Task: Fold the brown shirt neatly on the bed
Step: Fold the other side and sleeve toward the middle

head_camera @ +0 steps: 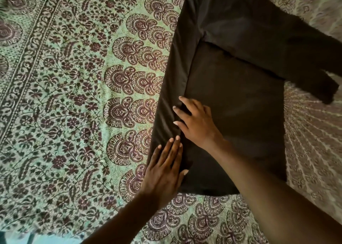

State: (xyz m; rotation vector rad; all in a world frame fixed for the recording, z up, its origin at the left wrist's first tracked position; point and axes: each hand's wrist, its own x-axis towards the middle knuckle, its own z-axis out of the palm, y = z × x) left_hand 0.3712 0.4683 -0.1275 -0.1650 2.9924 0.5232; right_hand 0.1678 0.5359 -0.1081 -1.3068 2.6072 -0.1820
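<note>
Both hands lie flat, fingers straight, on the shirt (236, 99): the left hand (164, 167) presses its near left edge, the right hand (196, 121) just beyond on the lengthwise fold, likely to smooth the crease. The shirt lies on the bed (74, 95) toward its right side, one sleeve (303, 65) still spread right.

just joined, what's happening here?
A person is folding a brown shirt on a bed with a patterned bedspread. Both hands lie flat on its left edge: left hand near the hem, right hand just above. The right sleeve is not yet folded in.
</note>
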